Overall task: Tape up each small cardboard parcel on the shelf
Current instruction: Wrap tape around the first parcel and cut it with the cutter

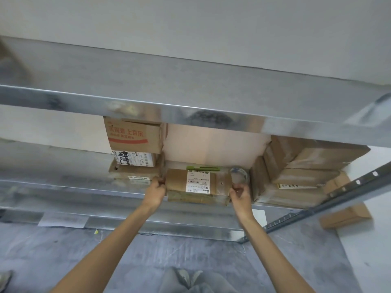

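A small flat cardboard parcel (179, 182) with a white shipping label lies at the front of the metal shelf (88, 188). My left hand (156, 190) grips its left end, fingers curled over the edge. My right hand (240, 192) grips its right end. A roll of clear tape (240, 174) stands on edge just behind my right hand. A green pen-like tool (203, 168) lies behind the parcel, against the wall.
Stacked parcels (133, 142) stand on the left, more brown boxes (296, 172) on the right. An upper shelf beam (190, 108) overhangs. Another box (344, 215) lies on a lower level at right. Grey floor and my shoes are below.
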The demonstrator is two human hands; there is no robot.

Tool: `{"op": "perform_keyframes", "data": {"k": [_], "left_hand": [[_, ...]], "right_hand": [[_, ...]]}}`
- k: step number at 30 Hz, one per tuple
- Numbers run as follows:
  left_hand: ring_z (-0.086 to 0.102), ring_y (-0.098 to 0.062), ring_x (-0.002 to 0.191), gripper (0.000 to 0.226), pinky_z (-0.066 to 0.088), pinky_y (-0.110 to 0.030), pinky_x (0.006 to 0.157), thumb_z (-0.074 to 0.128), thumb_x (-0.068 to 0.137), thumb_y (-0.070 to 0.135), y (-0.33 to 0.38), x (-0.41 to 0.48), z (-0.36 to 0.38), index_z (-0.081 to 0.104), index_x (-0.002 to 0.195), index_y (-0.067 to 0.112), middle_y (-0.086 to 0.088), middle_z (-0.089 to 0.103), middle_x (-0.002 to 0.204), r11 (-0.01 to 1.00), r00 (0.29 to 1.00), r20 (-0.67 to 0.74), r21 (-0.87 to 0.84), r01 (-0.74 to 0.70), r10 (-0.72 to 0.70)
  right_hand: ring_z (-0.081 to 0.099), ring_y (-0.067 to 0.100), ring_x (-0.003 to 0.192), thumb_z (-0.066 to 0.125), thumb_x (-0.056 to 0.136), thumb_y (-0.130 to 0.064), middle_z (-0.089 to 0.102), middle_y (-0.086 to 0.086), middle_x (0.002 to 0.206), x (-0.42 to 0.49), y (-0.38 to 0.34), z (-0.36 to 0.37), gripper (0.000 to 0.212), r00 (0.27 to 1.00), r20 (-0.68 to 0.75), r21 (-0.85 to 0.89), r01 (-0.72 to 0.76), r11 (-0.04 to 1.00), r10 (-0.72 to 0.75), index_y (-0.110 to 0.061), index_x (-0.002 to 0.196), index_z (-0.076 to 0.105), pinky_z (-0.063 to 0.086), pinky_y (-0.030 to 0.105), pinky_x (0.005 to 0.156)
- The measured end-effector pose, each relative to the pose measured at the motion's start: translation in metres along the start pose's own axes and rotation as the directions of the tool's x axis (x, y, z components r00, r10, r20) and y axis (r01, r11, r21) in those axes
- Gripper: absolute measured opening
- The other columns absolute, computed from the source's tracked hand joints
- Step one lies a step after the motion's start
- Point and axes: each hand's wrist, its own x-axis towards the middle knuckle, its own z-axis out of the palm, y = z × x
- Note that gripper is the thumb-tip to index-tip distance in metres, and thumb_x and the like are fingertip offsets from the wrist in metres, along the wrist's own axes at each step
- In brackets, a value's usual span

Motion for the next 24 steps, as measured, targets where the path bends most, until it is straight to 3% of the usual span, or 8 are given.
{"op": "perform_keyframes", "data": {"k": [2,5,7,10,14,18,21,24], "left_hand": [[0.056,-0.033,0.104,0.033,0.047,-0.041,0.094,0.037,0.093,-0.003,0.004,0.001,0.000,0.047,0.124,0.004,-0.016,0.059,0.118,1.000,1.000,0.019,-0.027,0.008,-0.007],[0.053,-0.026,0.102,0.038,0.039,-0.030,0.085,0.037,0.098,0.005,0.009,-0.001,0.004,0.044,0.135,0.006,-0.007,0.054,0.119,0.999,0.999,-0.007,0.008,-0.031,0.031],[0.053,-0.026,0.098,0.037,0.035,-0.027,0.080,0.039,0.099,0.009,0.010,0.001,0.007,0.044,0.135,0.005,-0.012,0.058,0.122,0.995,0.996,-0.045,0.071,-0.070,0.074],[0.055,-0.031,0.090,0.039,0.041,-0.033,0.076,0.045,0.098,0.013,0.008,0.002,0.012,0.040,0.136,0.002,-0.022,0.058,0.120,0.971,0.990,-0.056,0.209,-0.113,0.127],[0.055,-0.038,0.099,0.071,0.047,-0.046,0.089,0.056,0.093,0.019,0.001,0.001,0.015,0.015,0.152,0.020,-0.017,0.045,0.130,0.843,0.933,-0.080,0.462,-0.277,0.350],[0.045,-0.038,0.121,0.048,0.036,-0.047,0.103,0.055,0.093,0.031,0.003,0.000,0.025,0.044,0.136,0.012,-0.015,0.032,0.148,0.628,0.901,-0.034,0.728,-0.273,0.432],[0.036,-0.036,0.131,0.048,0.036,-0.047,0.106,0.051,0.095,0.034,0.004,-0.001,0.030,0.042,0.137,0.012,-0.015,0.023,0.151,0.631,0.913,-0.021,0.729,-0.264,0.407],[0.028,-0.035,0.137,0.051,0.031,-0.046,0.111,0.047,0.096,0.037,0.004,-0.003,0.028,0.037,0.140,0.012,-0.016,0.019,0.153,0.587,0.908,0.004,0.762,-0.274,0.418]], "right_hand": [[0.053,0.017,0.087,0.056,0.090,0.001,0.053,-0.005,0.085,0.001,0.002,-0.002,0.016,1.000,0.003,-0.003,-0.002,1.000,0.002,-0.008,0.101,0.048,0.041,0.011,0.068],[0.057,0.021,0.091,0.061,0.086,0.004,0.058,0.002,0.090,0.005,0.007,-0.002,0.020,0.999,0.040,0.002,0.003,1.000,-0.003,-0.010,0.096,0.051,0.045,0.024,0.082],[0.059,0.022,0.094,0.061,0.086,0.002,0.060,0.004,0.094,0.007,0.005,-0.001,0.018,0.998,0.070,-0.009,0.008,1.000,-0.007,-0.007,0.100,0.053,0.045,0.027,0.086],[0.058,0.021,0.099,0.049,0.093,0.001,0.062,0.007,0.102,0.012,0.000,-0.006,0.020,0.994,0.085,-0.195,0.078,0.978,-0.063,-0.002,0.111,0.056,0.040,0.020,0.083],[0.059,0.031,0.108,0.039,0.083,0.019,0.062,0.018,0.119,0.028,0.007,-0.019,0.044,0.942,0.137,-0.578,0.326,0.748,-0.305,0.003,0.119,0.058,0.042,0.027,0.090],[0.053,0.030,0.115,0.040,0.088,0.007,0.052,0.018,0.129,0.048,0.014,-0.021,0.043,0.946,0.273,-0.786,0.324,0.527,-0.176,-0.002,0.129,0.048,0.043,0.031,0.091],[0.055,0.033,0.108,0.038,0.095,-0.004,0.053,0.017,0.121,0.052,0.013,-0.019,0.028,0.953,0.289,-0.853,0.299,0.428,-0.089,-0.003,0.119,0.051,0.043,0.033,0.083],[0.059,0.028,0.094,0.043,0.093,-0.006,0.060,0.015,0.102,0.064,0.010,-0.019,0.014,0.974,0.224,-0.836,0.215,0.504,-0.043,-0.010,0.087,0.055,0.038,0.027,0.070]]}}
